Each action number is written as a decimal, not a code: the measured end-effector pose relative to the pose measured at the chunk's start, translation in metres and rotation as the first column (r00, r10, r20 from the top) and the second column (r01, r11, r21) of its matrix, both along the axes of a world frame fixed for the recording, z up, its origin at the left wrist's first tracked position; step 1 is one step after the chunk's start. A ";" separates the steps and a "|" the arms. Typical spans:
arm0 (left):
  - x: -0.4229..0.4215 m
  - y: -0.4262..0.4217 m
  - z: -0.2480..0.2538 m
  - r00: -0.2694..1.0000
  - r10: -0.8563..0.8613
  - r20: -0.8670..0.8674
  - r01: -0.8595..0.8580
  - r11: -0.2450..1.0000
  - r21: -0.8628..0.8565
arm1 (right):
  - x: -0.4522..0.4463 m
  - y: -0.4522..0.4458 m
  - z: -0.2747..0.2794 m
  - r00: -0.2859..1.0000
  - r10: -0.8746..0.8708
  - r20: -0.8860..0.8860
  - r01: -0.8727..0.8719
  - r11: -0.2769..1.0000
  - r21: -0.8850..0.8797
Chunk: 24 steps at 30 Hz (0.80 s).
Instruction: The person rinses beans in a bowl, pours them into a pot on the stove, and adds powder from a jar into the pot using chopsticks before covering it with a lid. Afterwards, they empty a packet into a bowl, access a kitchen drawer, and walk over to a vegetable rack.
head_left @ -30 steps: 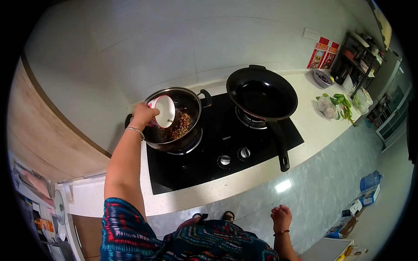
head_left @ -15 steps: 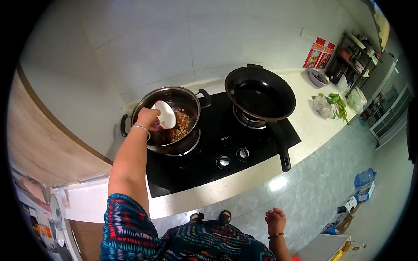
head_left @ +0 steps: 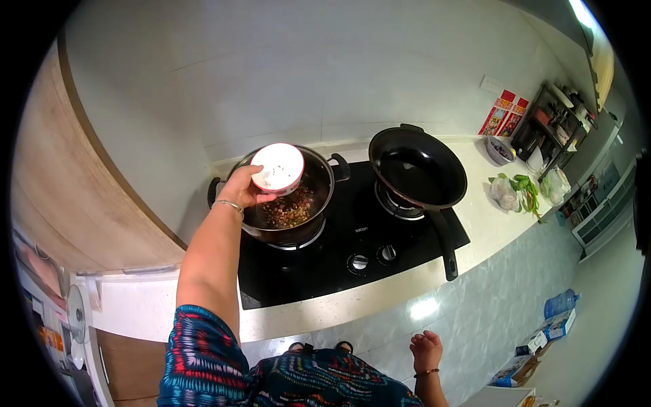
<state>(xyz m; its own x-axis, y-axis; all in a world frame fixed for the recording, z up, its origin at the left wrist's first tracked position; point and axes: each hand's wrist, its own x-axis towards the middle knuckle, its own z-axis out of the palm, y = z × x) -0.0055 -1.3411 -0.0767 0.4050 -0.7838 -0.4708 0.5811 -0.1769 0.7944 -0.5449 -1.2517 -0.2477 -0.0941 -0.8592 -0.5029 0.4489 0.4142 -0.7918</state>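
Observation:
My left hand [head_left: 245, 186] grips a small white bowl with a red rim [head_left: 279, 165] between thumb and fingers. Only a few small specks cling to the inside of the bowl. Below it stands a deep, two-handled steel pot [head_left: 321, 211] on the left burner. Chopped brown and reddish bits [head_left: 290, 207] lie on the bottom of the pot, partly hidden by the bowl and hand. My right hand [head_left: 426, 350] hangs in front of the counter, away from the stove, its fingers loosely curled in with nothing in them.
A black frying pan [head_left: 420, 166] sits on the right burner, its handle [head_left: 445, 245] reaching over the front of the black cooktop [head_left: 305, 277]. On the right counter are green vegetables [head_left: 525, 190], plastic bags and a grey bowl [head_left: 500, 152]. A wooden cabinet [head_left: 102, 190] stands close on the left.
My left hand has lifted the bowl up from inside the pot and turned it so its inside faces me. The camera view has shifted slightly. My right hand stays low.

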 end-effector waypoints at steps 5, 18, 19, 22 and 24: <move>0.006 0.002 0.001 0.955 -0.004 0.298 -0.004 1.000 0.027 | 0.000 0.000 -0.001 1.000 0.014 -0.010 -0.014 1.000 -0.016; -0.022 0.014 0.032 -0.166 -0.088 0.982 -0.088 0.993 0.075 | 0.007 -0.004 -0.002 0.998 0.032 0.059 -0.030 0.999 -0.033; -0.027 0.015 0.037 -0.244 -0.086 0.966 -0.083 0.994 0.067 | 0.007 -0.004 -0.003 0.997 0.030 0.065 -0.028 0.999 -0.033; -0.037 0.022 0.044 -0.368 -0.048 0.928 -0.075 0.997 0.022 | 0.009 -0.004 0.000 0.997 0.036 0.063 -0.034 0.999 -0.033; -0.040 0.022 0.042 -0.416 -0.014 0.909 -0.071 0.997 -0.017 | 0.009 -0.005 0.002 0.997 0.044 0.055 -0.043 0.998 -0.034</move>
<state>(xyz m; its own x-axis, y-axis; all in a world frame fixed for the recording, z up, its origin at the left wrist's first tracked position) -0.0455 -1.3188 -0.0342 0.3141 -0.7537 0.5773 -0.9493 -0.2416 0.2011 -0.5355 -1.2565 -0.2462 -0.0288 -0.8782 -0.4774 0.4751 0.4082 -0.7795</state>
